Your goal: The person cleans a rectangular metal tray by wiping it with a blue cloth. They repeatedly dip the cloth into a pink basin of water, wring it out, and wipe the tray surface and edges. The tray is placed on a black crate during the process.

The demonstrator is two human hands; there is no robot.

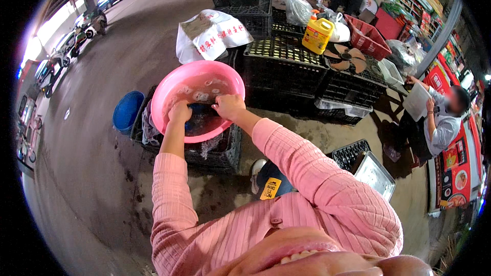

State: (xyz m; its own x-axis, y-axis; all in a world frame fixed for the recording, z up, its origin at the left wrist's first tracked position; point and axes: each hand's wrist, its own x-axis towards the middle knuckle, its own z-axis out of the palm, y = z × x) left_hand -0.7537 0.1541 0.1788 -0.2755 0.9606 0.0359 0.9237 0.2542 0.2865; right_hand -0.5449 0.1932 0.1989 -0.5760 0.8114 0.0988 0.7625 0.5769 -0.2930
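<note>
A round pink basin (pixel 162 86) holds murky, brownish water with patches of foam. It rests on a black plastic crate (pixel 225 149). My left hand (pixel 180 113) is closed at the left side of the water, and my right hand (pixel 229 106) is closed near the basin's right rim. Between them both grip a dark, wet, bluish-black piece (pixel 204 112), partly under water; it looks like cloth, but its kind cannot be made out. My fingertips are partly hidden.
A blue bucket (pixel 128 113) stands left of the crate. Stacked black crates (pixel 286 71) rise beyond the basin, bearing a white printed sack (pixel 212 36), a yellow jug (pixel 317 36) and brown fan blades (pixel 347 59). A metal tray (pixel 376 175) lies at right, near a seated person (pixel 440 117).
</note>
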